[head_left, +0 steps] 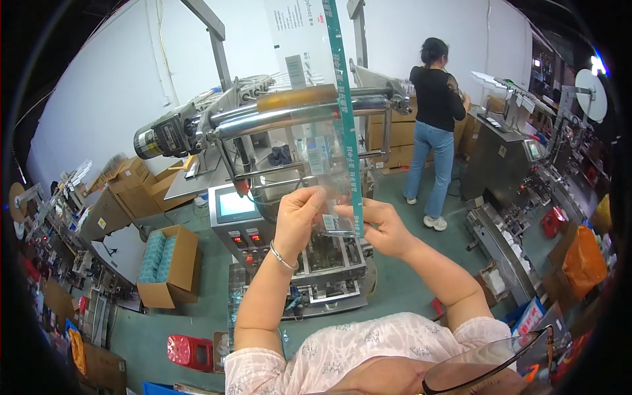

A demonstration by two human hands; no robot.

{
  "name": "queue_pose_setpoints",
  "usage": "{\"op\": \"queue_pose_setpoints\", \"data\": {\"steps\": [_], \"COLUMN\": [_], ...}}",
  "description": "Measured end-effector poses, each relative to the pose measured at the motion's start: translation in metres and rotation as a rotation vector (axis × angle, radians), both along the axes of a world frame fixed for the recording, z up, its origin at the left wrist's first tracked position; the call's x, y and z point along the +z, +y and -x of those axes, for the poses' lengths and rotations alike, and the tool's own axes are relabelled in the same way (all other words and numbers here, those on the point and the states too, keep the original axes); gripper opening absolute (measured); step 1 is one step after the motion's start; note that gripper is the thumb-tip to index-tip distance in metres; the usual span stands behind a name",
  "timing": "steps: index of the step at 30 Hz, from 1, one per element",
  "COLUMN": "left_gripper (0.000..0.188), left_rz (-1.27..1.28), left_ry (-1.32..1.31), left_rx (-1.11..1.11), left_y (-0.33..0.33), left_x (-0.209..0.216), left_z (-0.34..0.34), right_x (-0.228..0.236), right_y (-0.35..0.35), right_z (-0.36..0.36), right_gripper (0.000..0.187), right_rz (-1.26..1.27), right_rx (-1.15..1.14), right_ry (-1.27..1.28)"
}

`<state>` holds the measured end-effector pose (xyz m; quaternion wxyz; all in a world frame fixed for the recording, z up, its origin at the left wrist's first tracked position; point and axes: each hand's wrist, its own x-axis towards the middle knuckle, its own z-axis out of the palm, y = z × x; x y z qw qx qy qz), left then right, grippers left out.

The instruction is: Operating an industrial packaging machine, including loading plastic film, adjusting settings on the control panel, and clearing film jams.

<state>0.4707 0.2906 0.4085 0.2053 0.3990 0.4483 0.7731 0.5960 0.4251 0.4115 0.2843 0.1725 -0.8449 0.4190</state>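
A clear printed packaging film (318, 155) with a green strip along its right edge hangs down over the metal rollers (283, 118) of a packing machine. At the film's lower end, my left hand (300, 214) pinches its left edge. My right hand (382, 227) grips the opposite edge, at the green strip (351, 145). The film is stretched between both hands, above the machine's bed (326, 270). A lit screen (237, 203) on the control box sits just left of my left hand.
An open carton (186, 263) of pale green packs stands on the floor at left, with a red stool (189, 352) nearer me. A co-worker (436, 112) stands at another machine (500, 158) at the far right. A motor (158, 139) juts out left of the rollers.
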Motion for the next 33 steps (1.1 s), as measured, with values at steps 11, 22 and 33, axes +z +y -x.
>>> {"op": "queue_pose_setpoints", "data": {"steps": [11, 22, 33], "left_gripper": [0.017, 0.028, 0.012], "left_rz": [-0.058, 0.076, 0.101], "left_ry": [0.005, 0.27, 0.054], "left_rx": [0.146, 0.329, 0.042], "left_y": [0.02, 0.01, 0.025], "left_x": [0.001, 0.005, 0.009], "left_z": [0.011, -0.005, -0.012], "right_x": [-0.004, -0.003, -0.026], "right_y": [0.002, 0.005, 0.015], "right_z": [0.001, -0.001, 0.002], "right_gripper": [0.039, 0.033, 0.016], "right_rz": [0.105, 0.257, 0.561], "right_rx": [0.092, 0.173, -0.08], "right_ry": [-0.042, -0.11, 0.347]}}
